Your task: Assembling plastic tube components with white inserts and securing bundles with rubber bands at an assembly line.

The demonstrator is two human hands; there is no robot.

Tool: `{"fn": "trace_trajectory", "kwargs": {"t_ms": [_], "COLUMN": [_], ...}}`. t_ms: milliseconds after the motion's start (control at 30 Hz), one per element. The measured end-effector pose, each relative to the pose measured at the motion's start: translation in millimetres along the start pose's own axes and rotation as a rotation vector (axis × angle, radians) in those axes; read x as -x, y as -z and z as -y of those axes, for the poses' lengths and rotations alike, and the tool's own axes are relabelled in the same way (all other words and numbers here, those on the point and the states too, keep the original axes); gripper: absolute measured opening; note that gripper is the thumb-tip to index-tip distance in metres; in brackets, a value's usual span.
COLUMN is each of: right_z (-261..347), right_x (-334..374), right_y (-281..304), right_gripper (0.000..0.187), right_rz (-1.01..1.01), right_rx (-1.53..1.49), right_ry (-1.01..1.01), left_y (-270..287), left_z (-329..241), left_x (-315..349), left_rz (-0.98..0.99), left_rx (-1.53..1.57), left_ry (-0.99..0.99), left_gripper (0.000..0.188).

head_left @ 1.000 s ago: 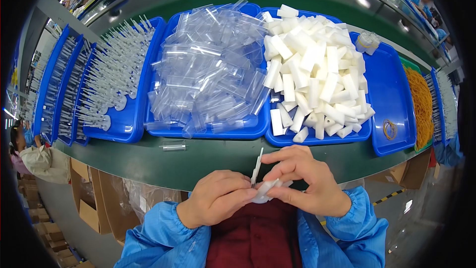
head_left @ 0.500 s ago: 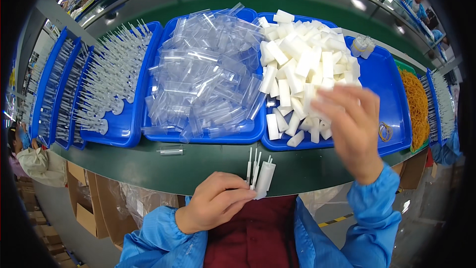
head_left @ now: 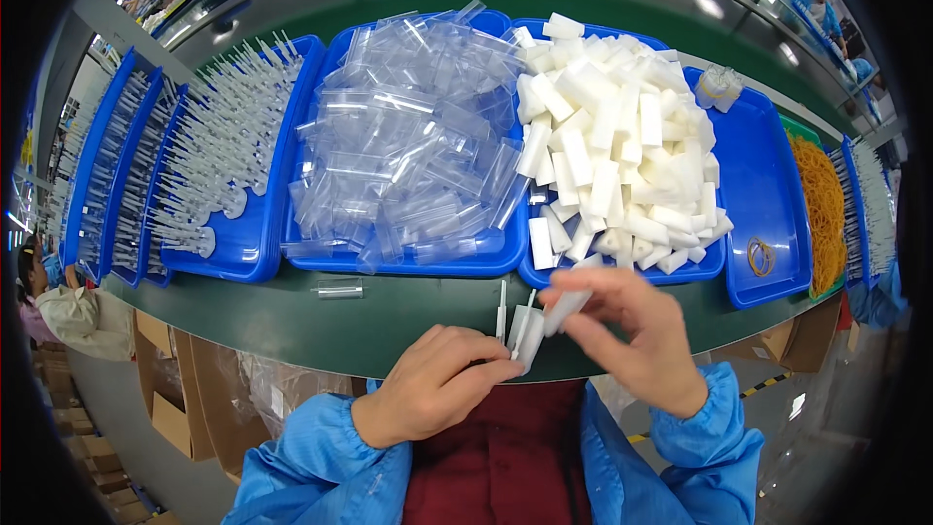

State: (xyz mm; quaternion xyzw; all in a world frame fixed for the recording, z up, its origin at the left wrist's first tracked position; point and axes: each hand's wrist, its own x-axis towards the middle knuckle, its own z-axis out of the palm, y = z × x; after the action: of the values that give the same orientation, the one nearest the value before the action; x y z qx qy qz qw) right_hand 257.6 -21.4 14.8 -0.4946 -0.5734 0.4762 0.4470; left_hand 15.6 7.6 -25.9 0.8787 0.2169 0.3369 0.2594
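Observation:
At the near edge of the green table, my left hand pinches several thin white plastic sticks together with a white foam piece. The sticks point upward. Close on its right, my right hand holds another white foam block between thumb and fingers, tilted, against or just beside the held foam. The exact contact cannot be made out. Beyond my hands, a heap of white foam blocks fills a blue tray. Left of it lies a heap of clear plastic sleeves in another blue tray.
One clear sleeve lies on the green table. White sticks stand in a blue tray at left. At right, a blue tray holds a few rubber bands, beside a rubber-band heap. Cardboard boxes stand below left.
My right hand has come down and left from the foam heap to my left hand, bringing a foam block. My left hand has shifted slightly right, still gripping the sticks and foam.

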Motion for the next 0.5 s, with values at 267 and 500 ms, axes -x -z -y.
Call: {"fn": "trace_trajectory", "kwargs": {"t_ms": [267,500], "right_z": [-10,-6], "right_x": [5,3], "right_y": [-21,-7], "right_gripper": [0.027,0.019], "right_rz": [-0.325,-0.254], "right_rx": [-0.104,0.225], "right_ry": [-0.113,0.032], "left_y": [14,16], "left_z": [-19,-16], "left_x": [-2,-1], "left_rz": [0.136,0.091], "left_rx": [-0.087,-0.153], "left_ry": [-0.101,-0.117], "left_gripper": [0.036,0.035]}}
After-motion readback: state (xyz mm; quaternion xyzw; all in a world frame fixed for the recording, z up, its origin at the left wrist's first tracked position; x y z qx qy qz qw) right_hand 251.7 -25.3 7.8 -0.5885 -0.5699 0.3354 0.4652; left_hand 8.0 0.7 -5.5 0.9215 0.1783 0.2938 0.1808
